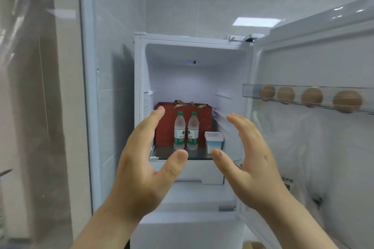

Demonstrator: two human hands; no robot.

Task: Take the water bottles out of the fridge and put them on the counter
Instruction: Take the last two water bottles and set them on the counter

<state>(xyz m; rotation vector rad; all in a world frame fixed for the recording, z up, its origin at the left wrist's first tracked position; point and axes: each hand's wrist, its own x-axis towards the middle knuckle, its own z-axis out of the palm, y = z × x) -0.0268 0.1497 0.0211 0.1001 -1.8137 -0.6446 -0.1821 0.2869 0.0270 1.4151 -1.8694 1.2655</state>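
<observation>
a person's left hand (145, 159) and right hand (249, 153) reach toward an open fridge (139, 87), both spread wide with palms facing each other and nothing held between them, the fingers curved as if shaped ahead of time for a round body. framed in the gap between the hands stand two water bottles (186, 130), upright and side by side, touching or nearly so, on the glass shelf (162, 153) near its front edge, where they are easy to reach without moving anything else. directly behind them sits a red gift bag (204, 123) with ribbon handles, and just to their right a small white lidded tub (214, 141). the fridge door (315, 62) is swung open to the right, its clear rack (251, 89) carrying a row of brown eggs (311, 96). no counter can be made out here. judging by the matched pose, each hand seems meant to take one bottle; the job looks barely begun, with both bottles not yet touched.
</observation>
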